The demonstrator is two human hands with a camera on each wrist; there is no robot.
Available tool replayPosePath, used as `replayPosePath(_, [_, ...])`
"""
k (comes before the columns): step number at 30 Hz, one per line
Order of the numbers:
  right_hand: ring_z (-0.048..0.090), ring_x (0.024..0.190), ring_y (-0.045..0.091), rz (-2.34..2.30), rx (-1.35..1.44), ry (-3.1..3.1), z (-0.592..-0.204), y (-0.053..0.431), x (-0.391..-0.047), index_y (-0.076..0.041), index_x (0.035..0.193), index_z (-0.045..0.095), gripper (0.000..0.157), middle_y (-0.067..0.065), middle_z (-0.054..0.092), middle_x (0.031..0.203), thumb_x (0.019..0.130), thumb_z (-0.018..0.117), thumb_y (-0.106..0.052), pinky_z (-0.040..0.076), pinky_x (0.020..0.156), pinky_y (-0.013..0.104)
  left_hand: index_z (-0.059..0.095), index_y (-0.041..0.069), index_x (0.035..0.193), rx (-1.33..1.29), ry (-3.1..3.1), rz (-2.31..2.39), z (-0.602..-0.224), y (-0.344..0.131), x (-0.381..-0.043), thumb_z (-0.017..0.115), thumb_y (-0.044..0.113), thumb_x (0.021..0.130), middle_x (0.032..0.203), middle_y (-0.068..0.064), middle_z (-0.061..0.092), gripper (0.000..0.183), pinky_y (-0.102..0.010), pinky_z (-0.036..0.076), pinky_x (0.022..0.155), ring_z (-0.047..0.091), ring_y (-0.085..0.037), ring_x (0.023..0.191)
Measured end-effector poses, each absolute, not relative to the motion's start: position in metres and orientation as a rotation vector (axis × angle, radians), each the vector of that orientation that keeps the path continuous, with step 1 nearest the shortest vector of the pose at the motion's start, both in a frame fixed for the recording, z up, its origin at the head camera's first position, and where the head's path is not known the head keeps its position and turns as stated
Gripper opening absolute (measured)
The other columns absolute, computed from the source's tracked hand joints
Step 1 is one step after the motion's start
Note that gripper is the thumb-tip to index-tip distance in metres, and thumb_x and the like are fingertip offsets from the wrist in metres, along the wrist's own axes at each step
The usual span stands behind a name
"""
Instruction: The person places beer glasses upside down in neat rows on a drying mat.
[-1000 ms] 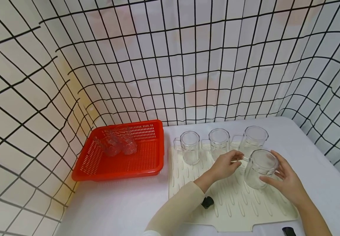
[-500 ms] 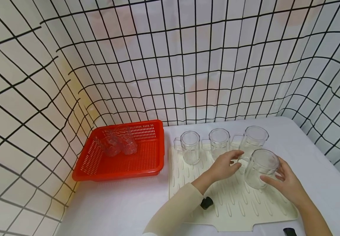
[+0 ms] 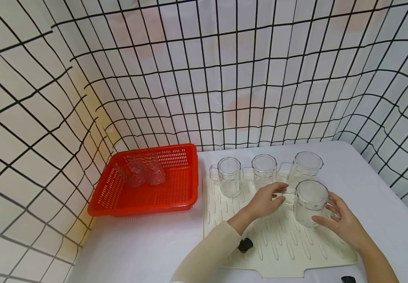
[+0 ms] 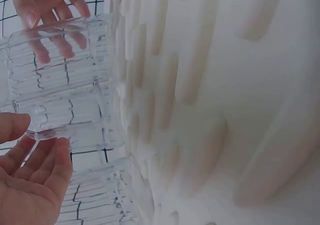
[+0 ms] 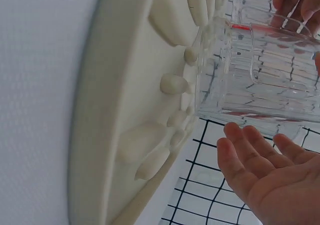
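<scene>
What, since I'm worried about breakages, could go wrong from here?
The front mug stands close to the rear mug, so a nudge might knock them together. The left grip is at the handle and could tug the mug if withdrawn carelessly. The ridged mat might make it rock.

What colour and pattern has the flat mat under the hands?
The flat mat is cream with rows of short raised ridges, best seen in the head view.
</scene>
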State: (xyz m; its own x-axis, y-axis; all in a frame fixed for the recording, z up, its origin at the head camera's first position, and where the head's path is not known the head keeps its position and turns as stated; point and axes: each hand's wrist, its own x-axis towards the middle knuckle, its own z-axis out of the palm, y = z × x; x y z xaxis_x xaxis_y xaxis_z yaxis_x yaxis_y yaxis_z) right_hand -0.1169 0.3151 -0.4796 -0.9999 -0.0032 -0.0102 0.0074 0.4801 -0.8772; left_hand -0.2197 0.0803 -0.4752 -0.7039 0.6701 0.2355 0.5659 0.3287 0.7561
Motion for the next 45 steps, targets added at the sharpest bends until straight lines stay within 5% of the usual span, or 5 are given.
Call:
replayPosePath(3, [0.022, 0.131, 0.055, -1.612, 0.002, 2.678, -0.481, 0.314, -0.116, -0.002, 0.154, -0.003, 0.096, 0.037, 0.015, 0.152, 0.093, 0.068, -0.021, 0.022, 0.099, 0.071, 0.05, 0.007, 0.139, 1.135, 2.476, 1.329, -0.476, 0.077, -0.219, 0.054, 0.009, 0.099, 0.133, -0.006, 0.058, 0.04, -0.013, 0.041, 0.093, 0.054, -0.007, 0.12])
replayPosePath(12, [0.034, 0.129, 0.011, -1.542, -0.033, 2.735, -0.489, 0.319, -0.109, 0.0, 0.154, 0.002, 0.091, 0.035, 0.022, 0.15, 0.093, 0.067, -0.019, 0.027, 0.095, 0.07, 0.049, 0.005, 0.139, 1.116, 2.493, 1.389, -0.475, 0.057, -0.216, 0.055, 0.008, 0.099, 0.132, -0.01, 0.059, 0.041, -0.017, 0.043, 0.094, 0.054, -0.009, 0.121])
replayPosePath(18, [0.03, 0.129, 0.052, -1.403, -0.005, 2.8, -0.493, 0.32, -0.102, 0.002, 0.153, 0.003, 0.094, 0.036, 0.021, 0.149, 0.092, 0.069, -0.024, 0.031, 0.103, 0.059, 0.051, 0.002, 0.137, 1.072, 2.489, 1.455, -0.474, 0.04, -0.212, 0.055, 0.006, 0.098, 0.127, -0.011, 0.062, 0.039, -0.021, 0.045, 0.094, 0.058, -0.011, 0.117])
replayPosePath(34, [0.031, 0.125, 0.057, -1.154, 0.016, 2.841, -0.497, 0.319, -0.091, 0.01, 0.149, 0.011, 0.097, 0.041, 0.025, 0.144, 0.089, 0.071, -0.035, 0.034, 0.092, 0.068, 0.058, 0.001, 0.127, 0.936, 2.469, 1.757, -0.453, -0.021, -0.2, 0.056, 0.003, 0.097, 0.118, -0.013, 0.066, 0.03, -0.032, 0.047, 0.097, 0.062, -0.022, 0.108])
replayPosePath(45, [0.024, 0.123, 0.065, -0.982, 0.017, 2.785, -0.5, 0.321, -0.09, 0.017, 0.144, 0.017, 0.095, 0.048, 0.022, 0.138, 0.09, 0.067, -0.043, 0.028, 0.09, 0.075, 0.057, -0.016, 0.115, 0.834, 2.599, 2.039, -0.391, -0.078, -0.181, 0.055, -0.01, 0.093, 0.108, -0.028, 0.064, 0.023, -0.043, 0.049, 0.093, 0.062, -0.04, 0.102])
